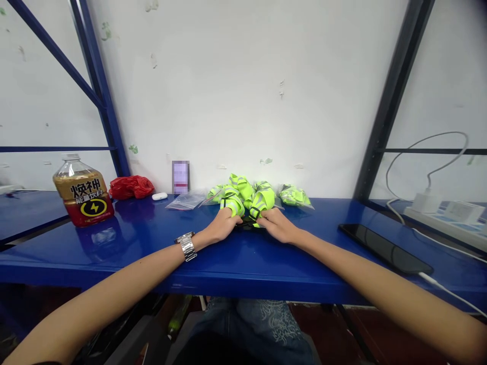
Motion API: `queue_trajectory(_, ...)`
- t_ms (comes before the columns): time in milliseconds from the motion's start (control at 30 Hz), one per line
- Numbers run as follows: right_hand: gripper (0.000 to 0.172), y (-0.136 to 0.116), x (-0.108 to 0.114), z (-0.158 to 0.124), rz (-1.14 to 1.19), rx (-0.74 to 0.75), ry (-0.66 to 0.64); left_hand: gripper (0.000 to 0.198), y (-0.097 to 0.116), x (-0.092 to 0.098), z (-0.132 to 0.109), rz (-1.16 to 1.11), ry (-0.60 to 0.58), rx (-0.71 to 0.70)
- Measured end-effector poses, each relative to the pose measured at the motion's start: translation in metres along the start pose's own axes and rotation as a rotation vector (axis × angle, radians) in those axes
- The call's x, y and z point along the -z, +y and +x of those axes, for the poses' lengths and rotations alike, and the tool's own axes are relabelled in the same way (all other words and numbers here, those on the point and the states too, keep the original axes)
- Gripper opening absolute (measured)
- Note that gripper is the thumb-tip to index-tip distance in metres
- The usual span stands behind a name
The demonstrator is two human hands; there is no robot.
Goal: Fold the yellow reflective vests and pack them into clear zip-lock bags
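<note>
Fingers curled, the left hand [218, 226] and right hand [279, 226] are pinching a neon-yellow reflective band [233, 204] at its black strap [247, 225], which is lying crosswise between them, about equally near each hand, on a blue steel shelf [236, 263].

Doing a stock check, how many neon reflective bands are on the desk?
At least 6: a band at the left hand, a band at the right hand, two behind them, one further left, one bagged far right. More may be hidden.
</note>
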State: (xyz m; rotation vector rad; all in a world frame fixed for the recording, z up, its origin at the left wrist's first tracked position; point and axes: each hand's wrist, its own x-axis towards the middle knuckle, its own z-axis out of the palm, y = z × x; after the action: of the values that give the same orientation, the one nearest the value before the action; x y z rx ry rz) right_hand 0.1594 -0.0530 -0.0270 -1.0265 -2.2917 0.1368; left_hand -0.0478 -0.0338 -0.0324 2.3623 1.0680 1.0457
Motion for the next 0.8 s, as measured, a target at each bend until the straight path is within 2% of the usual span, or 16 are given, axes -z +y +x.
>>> queue_trajectory(100,0.031,-0.001,-0.001,-0.001,-0.007,0.022,-0.011,0.03,0.011,0.0,-0.006,0.104,-0.078,0.031)
queue_trajectory(200,0.029,-0.003,0.0,-0.003,-0.041,0.025,-0.039,0.04,0.019,-0.001,-0.012,0.227,-0.14,-0.051)
queue_trajectory(333,0.02,-0.008,0.002,-0.005,-0.176,0.08,-0.098,0.049,0.025,-0.003,-0.014,0.253,-0.199,-0.114)
queue_trajectory(433,0.018,-0.011,0.002,-0.007,-0.332,0.182,-0.12,0.055,0.026,-0.006,-0.013,0.318,-0.225,-0.102)
queue_trajectory(567,0.029,-0.013,0.003,-0.006,-0.481,0.352,-0.127,0.06,0.027,-0.013,-0.01,0.435,-0.261,-0.065)
queue_trajectory(700,0.03,-0.014,0.006,-0.004,-0.49,0.44,-0.124,0.06,0.025,-0.016,-0.007,0.439,-0.269,-0.033)
queue_trajectory(800,0.03,-0.013,0.007,-0.003,-0.425,0.432,-0.156,0.059,0.024,-0.016,-0.006,0.415,-0.244,-0.037)
